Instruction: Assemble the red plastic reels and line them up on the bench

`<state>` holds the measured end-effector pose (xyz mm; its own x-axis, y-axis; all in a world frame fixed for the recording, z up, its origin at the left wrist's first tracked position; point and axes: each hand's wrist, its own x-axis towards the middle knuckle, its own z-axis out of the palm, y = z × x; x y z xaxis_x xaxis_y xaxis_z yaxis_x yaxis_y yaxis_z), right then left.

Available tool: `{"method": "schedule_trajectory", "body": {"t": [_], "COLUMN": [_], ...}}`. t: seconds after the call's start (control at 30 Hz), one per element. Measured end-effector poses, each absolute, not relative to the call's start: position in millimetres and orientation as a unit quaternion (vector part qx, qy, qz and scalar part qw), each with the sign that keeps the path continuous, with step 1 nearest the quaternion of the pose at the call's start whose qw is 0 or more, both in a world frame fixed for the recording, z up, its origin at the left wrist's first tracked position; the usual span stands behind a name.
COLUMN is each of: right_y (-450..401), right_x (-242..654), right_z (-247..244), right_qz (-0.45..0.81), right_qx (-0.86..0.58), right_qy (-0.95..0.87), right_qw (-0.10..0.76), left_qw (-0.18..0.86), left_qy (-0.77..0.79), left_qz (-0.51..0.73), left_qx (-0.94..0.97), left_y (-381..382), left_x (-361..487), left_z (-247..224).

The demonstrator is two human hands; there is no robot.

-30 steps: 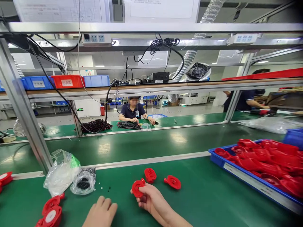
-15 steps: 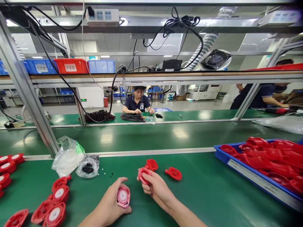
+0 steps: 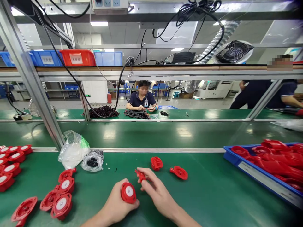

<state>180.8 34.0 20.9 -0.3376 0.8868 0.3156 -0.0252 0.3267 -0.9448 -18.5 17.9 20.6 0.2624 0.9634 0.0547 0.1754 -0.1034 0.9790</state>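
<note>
Low over the green bench, my left hand (image 3: 115,201) is closed round a red plastic housing (image 3: 128,192) with a white disc in its face. Just to its right, my right hand (image 3: 157,192) pinches a smaller-looking red plastic part (image 3: 141,175), seen nearly edge-on between thumb and fingers. The two parts are close but apart. Beyond the right hand, a red housing (image 3: 156,163) lies on the bench, and a flat red part with a short spout (image 3: 180,172) lies right of it.
At right stands a blue tray (image 3: 246,175) heaped with red parts. Several red housings with white discs (image 3: 62,204) lie at left. A clear bag of white pieces (image 3: 74,154) and a bag of black pieces (image 3: 92,161) sit by the metal post (image 3: 35,75). A co-worker (image 3: 142,97) sits opposite.
The red part in my right hand has turned from face-on to nearly edge-on. My left hand has tilted its housing and come closer to the right. The camera view has shifted.
</note>
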Motion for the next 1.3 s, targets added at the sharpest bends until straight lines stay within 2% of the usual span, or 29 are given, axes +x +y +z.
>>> {"method": "schedule_trajectory", "body": {"t": [0.13, 0.27, 0.8, 0.97, 1.2, 1.3], "right_y": [15.5, 10.8, 19.5, 26.6, 20.0, 16.3], "right_x": [183.8, 183.9, 185.8, 182.2, 163.9, 158.1], "right_z": [24.1, 31.4, 28.3, 16.5, -8.2, -9.0], "right_qz": [0.271, 0.196, 0.182, 0.197, 0.092, 0.11], "right_qx": [-0.251, -0.204, -0.202, -0.18, -0.231, -0.269], "right_qy": [-0.814, -0.853, -0.875, -0.862, -0.83, -0.816], "right_qw": [0.449, 0.438, 0.401, 0.431, 0.499, 0.5], "left_qw": [0.526, 0.49, 0.515, 0.516, 0.422, 0.393], "left_qy": [0.417, 0.408, 0.372, 0.374, 0.473, 0.493], "left_qz": [0.409, 0.43, 0.427, 0.411, 0.459, 0.469], "left_qx": [0.618, 0.639, 0.644, 0.652, 0.623, 0.618], "left_y": [20.5, 21.5, 14.8, 17.0, 16.5, 14.5], "left_x": [-17.7, -17.6, -13.4, -13.9, -6.9, -4.5], "left_z": [17.2, 14.6, 25.7, 17.5, -0.7, 3.1]}}
